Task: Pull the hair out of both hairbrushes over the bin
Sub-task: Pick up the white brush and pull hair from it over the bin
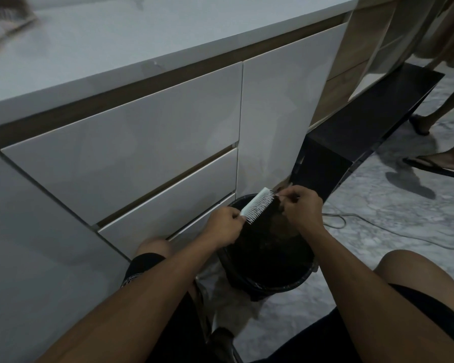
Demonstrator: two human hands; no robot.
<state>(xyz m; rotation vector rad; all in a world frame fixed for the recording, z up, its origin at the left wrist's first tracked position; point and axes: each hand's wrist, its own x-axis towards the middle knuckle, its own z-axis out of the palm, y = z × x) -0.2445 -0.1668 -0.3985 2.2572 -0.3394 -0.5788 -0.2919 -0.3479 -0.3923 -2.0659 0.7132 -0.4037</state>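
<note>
Two hands were held over a black bin (268, 279) that stood on the marble floor (393, 231), just beside the foot of the white drawers (131, 153). A white brush (257, 206) was gripped by the left hand (224, 226), the fingers being closed around its handle end, so that the head was tilted up and away towards the far rim of the bin, with the bristles turned to the right. The right hand (300, 205) was set against the tip of the brush, its thumb and fingers pressed together in a pinch on a dark tuft of hair (277, 203) at the bristles. How much hair was caught in the bristles could not be told, since it was lost against the dark inside of the bin. Bare knees were seen on either side of the bin. A thin cable (378, 226) was laid across the floor to the right of the bin. Another person's feet in sandals (430, 166) were seen well apart, at the far right. A white worktop (142, 43) was seen above the drawers; something blurred lay at its far left corner.
</note>
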